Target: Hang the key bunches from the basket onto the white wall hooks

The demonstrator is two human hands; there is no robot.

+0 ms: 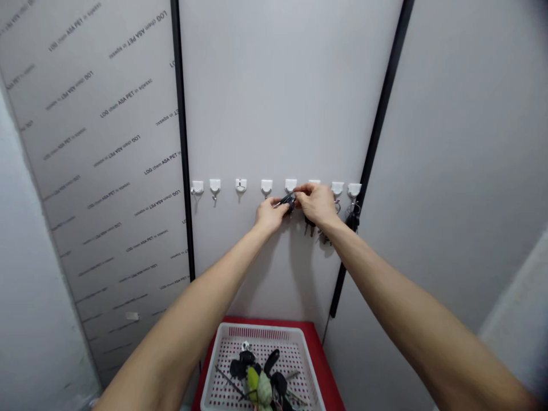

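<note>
A row of several white wall hooks [240, 185] runs across the grey panel. Both arms reach up to it. My left hand [269, 214] and my right hand [315, 202] are closed together on a black key fob with its ring [288, 201], held just under the fifth hook [290, 185]. Dark key bunches [353, 219] hang from the hooks to the right, partly hidden behind my right wrist. The four hooks on the left carry nothing.
Below, a white perforated basket [222, 365] stands on a red surface [319, 348] and holds several more keys and fobs [261, 379]. Black vertical strips [183, 142] divide the wall panels; the left panel is covered in printed film.
</note>
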